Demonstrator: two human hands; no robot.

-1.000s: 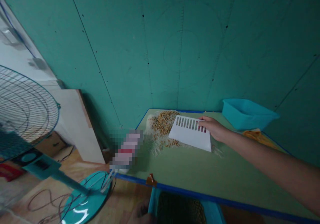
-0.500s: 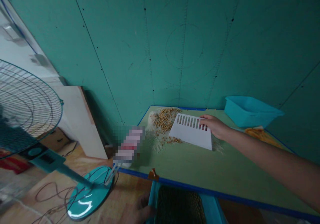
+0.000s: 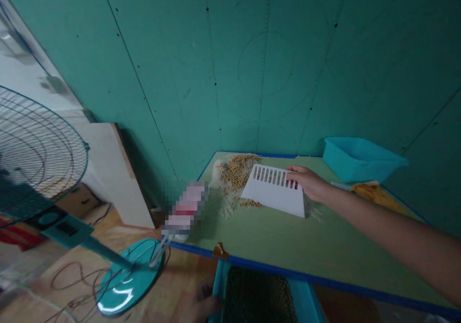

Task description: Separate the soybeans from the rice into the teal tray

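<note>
My right hand [image 3: 305, 181] is closed on a white flat plastic scraper [image 3: 275, 193] with a row of slots along its upper edge, fingers at its right end. The scraper stands tilted on the table, just right of a heap of tan beans [image 3: 238, 171] mixed with whitish grains or powder. A few beans lie along its lower left edge. Low in the view, my left hand [image 3: 203, 301] is dim, with its fingers bent at the left rim of a blue bin [image 3: 220, 284] below the table's front edge. Dark contents and tan beans show inside that bin.
A blue basin [image 3: 363, 162] stands at the table's back right, beside an orange cloth [image 3: 380, 198]. A blurred-out pinkish item [image 3: 187, 207] sits at the left corner. The table [image 3: 288, 241] has blue edging. A standing fan [image 3: 68, 227] with loose cords is at left.
Almost nothing differs. The scraper has shifted very slightly left with my right hand; my left hand stays at the bin's rim.
</note>
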